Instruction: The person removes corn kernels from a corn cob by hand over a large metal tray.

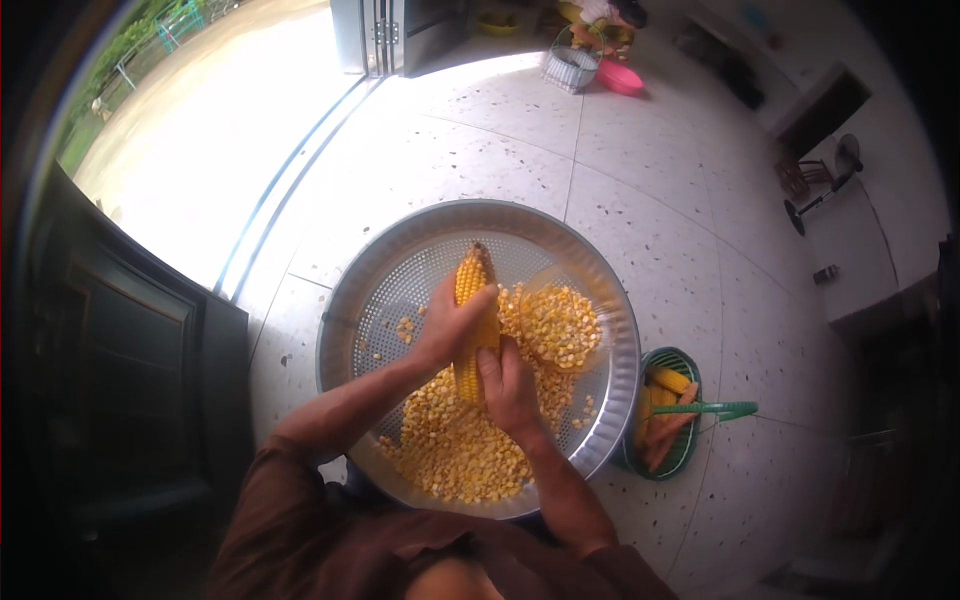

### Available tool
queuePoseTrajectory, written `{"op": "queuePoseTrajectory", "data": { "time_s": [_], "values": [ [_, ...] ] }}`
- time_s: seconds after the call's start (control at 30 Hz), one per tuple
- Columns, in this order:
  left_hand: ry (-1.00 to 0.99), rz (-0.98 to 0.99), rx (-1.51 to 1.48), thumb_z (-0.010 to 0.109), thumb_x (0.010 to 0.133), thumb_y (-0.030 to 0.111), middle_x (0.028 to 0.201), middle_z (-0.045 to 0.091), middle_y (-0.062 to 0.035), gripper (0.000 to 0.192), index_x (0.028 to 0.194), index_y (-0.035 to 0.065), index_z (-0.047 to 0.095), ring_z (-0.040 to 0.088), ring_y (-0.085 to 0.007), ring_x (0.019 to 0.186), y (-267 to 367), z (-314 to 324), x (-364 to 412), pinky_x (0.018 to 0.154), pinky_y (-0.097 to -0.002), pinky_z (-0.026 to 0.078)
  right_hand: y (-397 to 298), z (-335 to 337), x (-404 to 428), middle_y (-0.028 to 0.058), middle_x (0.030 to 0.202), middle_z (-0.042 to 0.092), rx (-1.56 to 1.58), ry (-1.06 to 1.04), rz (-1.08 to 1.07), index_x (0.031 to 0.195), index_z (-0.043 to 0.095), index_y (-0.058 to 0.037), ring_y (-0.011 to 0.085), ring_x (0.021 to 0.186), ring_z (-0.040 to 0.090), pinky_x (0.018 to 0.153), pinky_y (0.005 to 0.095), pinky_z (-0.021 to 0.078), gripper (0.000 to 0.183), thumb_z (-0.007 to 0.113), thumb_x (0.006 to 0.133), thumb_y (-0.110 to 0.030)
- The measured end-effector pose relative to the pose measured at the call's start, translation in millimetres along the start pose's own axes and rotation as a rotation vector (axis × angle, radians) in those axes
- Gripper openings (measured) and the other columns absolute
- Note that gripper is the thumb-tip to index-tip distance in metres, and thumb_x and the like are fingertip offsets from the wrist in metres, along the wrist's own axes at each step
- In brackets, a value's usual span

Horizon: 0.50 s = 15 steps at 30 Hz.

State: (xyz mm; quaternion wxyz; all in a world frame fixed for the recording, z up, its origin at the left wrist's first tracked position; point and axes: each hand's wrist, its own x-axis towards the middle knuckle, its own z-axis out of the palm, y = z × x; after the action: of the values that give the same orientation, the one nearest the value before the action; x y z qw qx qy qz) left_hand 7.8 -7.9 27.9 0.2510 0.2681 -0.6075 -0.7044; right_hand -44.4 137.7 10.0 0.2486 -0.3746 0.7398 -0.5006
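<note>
A yellow ear of corn (470, 281) is held over a wide perforated metal basin (397, 244), its brown tip pointing away from me. My left hand (450, 322) wraps around the upper part, thumb across the ear. Lower down, my right hand (514, 386) grips the same ear with its thumb pressed along the side. Part of the ear is hidden by my fingers. Loose corn kernels (465, 457) are heaped in the near half of the basin. Right of the ear, a clear bowl (541, 281) full of kernels sits inside the basin.
Beside the basin stands a green basket (694, 450) with corn ears and bare cobs. Farther off are a white woven basket (571, 69), a pink basin (619, 77) and a partly visible person (600, 34). A dark door (135, 337) flanks the left; a fan (829, 187) stands right.
</note>
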Motion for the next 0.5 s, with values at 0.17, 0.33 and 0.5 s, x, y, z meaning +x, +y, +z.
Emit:
{"op": "queuePoseTrajectory", "data": {
  "time_s": [0.17, 0.33, 0.5],
  "values": [
    [-0.022, -0.012, -0.006, 0.065, 0.090, 0.037, 0.094, 0.060, -0.0112, 0.047, 0.115, -0.0019, 0.054, 0.061, -0.0188, 0.080, -1.5, 1.3, 4.0, 0.068, -0.0346, 0.053, 7.8, 0.8, 3.0, 0.0199, 0.081, 0.064, -0.001, 0.042, -0.093, 0.114, 0.055, 0.0001, 0.0340, 0.072, 0.065, 0.064, 0.0447, 0.0477, 0.034, 0.048, 0.107, -0.032],
    [-0.011, -0.060, -0.114, 0.066, 0.092, 0.039, 0.093, 0.061, -0.0099, 0.047, 0.114, -0.0011, 0.055, 0.061, -0.0185, 0.080, -13.9, -2.0, 10.2, 0.068, -0.0342, 0.052, 5.7, -1.2, 2.4, 0.0227, 0.081, 0.064, -0.011, 0.082, -0.114, 0.113, 0.055, 0.0008, 0.0375, 0.072, 0.064, 0.065, 0.0459, 0.0474, 0.031, 0.049, 0.106, -0.029],
    [-0.015, -0.079, -0.155, 0.067, 0.092, 0.040, 0.093, 0.061, -0.0094, 0.047, 0.113, -0.0006, 0.055, 0.061, -0.0182, 0.079, -12.8, -0.1, 7.8, 0.068, -0.0337, 0.052, 27.3, -3.7, 5.5, 0.0212, 0.093, 0.066, 0.109, -0.009, -0.106, 0.121, 0.052, 0.0016, 0.0340, 0.083, 0.066, 0.072, 0.0454, 0.0492, 0.040, 0.047, 0.108, -0.036]
  ]
}}
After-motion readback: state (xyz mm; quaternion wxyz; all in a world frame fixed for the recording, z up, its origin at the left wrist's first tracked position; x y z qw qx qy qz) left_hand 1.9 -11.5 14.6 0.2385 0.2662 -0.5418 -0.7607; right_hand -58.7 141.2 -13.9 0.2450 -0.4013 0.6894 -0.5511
